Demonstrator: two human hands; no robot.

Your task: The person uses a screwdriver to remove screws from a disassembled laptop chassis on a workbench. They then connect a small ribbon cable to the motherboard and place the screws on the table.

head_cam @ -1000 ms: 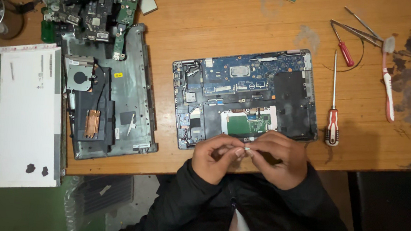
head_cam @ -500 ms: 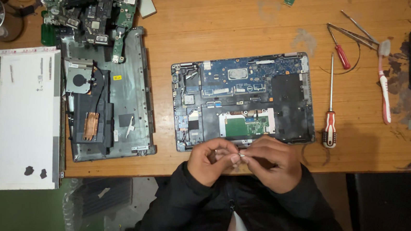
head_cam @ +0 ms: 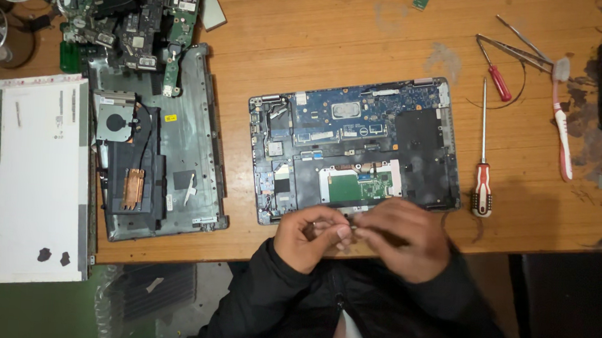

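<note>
Both hands, left hand [head_cam: 308,239] and right hand [head_cam: 401,238], pinch a small metallic part [head_cam: 348,227] between closed fingers at the near edge of the opened laptop [head_cam: 355,148]; a slip could drop it off the tabletop [head_cam: 324,43].

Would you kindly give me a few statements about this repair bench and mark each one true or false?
1. Both hands, the left hand and the right hand, meet at the near edge of the opened laptop base. True.
2. The red-handled screwdriver is gripped in the right hand. False: it lies on the wooden table, to the right of the laptop base.
3. A toothbrush lies on the table to the right of the screwdrivers. True.
4. The white display panel sits on top of the opened laptop base. False: it lies far to the left, at the table's edge.
5. A second stripped chassis with a fan lies left of the laptop base. True.
</note>
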